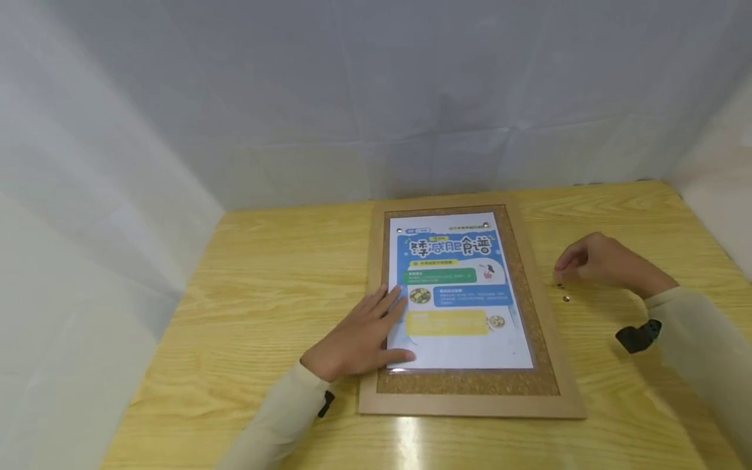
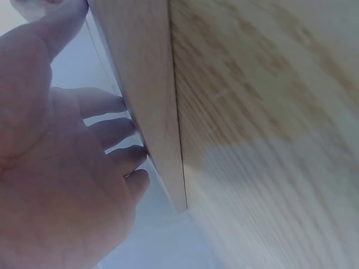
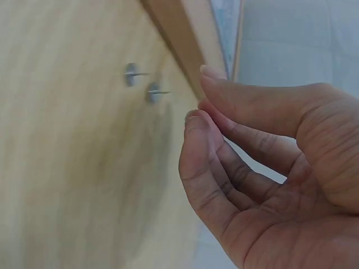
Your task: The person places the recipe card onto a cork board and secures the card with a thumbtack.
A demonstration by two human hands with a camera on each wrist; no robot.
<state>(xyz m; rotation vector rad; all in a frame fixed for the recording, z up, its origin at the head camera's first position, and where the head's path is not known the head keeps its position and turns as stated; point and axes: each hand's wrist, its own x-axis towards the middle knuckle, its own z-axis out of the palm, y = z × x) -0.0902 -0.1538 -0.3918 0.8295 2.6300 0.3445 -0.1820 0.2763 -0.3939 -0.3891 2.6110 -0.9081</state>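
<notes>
A cork board (image 1: 458, 384) in a wooden frame lies on the table, with a printed sheet (image 1: 458, 352) in a clear sleeve over it. One thumbtack (image 1: 399, 230) sits in the sheet's top left corner and another tack (image 1: 485, 225) in its top right. My left hand (image 1: 358, 336) rests with spread fingers on the sheet's lower left edge, across the frame. Right of the board, my right hand (image 1: 605, 261) hovers by two loose thumbtacks (image 3: 152, 92) lying point up. Its fingers are bent, thumb and forefinger apart, with nothing visible between them.
The yellow wood-grain table (image 1: 282, 281) extends on both sides of the board. A pale sheet-like wall (image 1: 376, 98) rises behind it, with more white covering (image 1: 70, 196) at the left. Dark wrist devices (image 1: 638, 336) show at the sleeves.
</notes>
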